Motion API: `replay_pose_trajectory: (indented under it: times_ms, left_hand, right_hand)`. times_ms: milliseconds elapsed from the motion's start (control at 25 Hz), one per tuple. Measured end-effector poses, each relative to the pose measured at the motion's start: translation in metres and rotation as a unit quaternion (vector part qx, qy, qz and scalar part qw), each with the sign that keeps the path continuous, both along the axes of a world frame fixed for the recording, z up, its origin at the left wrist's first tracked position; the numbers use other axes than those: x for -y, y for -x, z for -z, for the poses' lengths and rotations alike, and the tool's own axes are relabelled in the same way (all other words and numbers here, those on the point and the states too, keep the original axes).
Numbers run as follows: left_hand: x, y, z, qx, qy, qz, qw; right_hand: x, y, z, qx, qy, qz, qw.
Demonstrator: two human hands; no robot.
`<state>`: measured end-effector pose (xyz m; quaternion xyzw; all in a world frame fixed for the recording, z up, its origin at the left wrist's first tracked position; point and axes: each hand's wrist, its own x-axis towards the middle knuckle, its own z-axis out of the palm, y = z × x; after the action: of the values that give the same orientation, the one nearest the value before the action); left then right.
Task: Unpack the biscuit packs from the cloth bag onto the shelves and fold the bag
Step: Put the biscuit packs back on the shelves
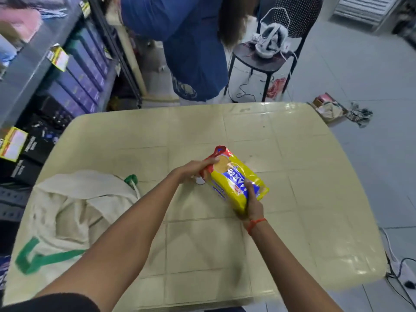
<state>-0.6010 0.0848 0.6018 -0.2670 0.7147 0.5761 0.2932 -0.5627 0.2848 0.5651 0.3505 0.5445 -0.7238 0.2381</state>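
A yellow biscuit pack (234, 176) with a blue label and a red end lies tilted over the middle of the cream table (292, 176). My left hand (193, 170) grips its red far end. My right hand (251, 203) grips its near yellow end, thumb on the blue label. The cream cloth bag (74, 210) with green handles lies crumpled and open at the table's left side. What is inside the bag is hidden.
Shelves (29, 70) stand along the left with purple boxes (81, 70), black boxes and yellow price tags. A person in blue (191, 41) stands behind the table. A dark stool (258, 61) holds a white device. Cables and clutter lie on the tiled floor at right.
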Motion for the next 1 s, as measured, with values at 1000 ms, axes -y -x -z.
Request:
replay_pose_trajectory:
  times_ms: [1000]
  left_hand:
    - [0.274,-0.488,-0.126,-0.145,-0.044,-0.681,0.717]
  right_hand:
    - [0.479,-0.211,-0.169,-0.171,0.094,-0.677,0.71]
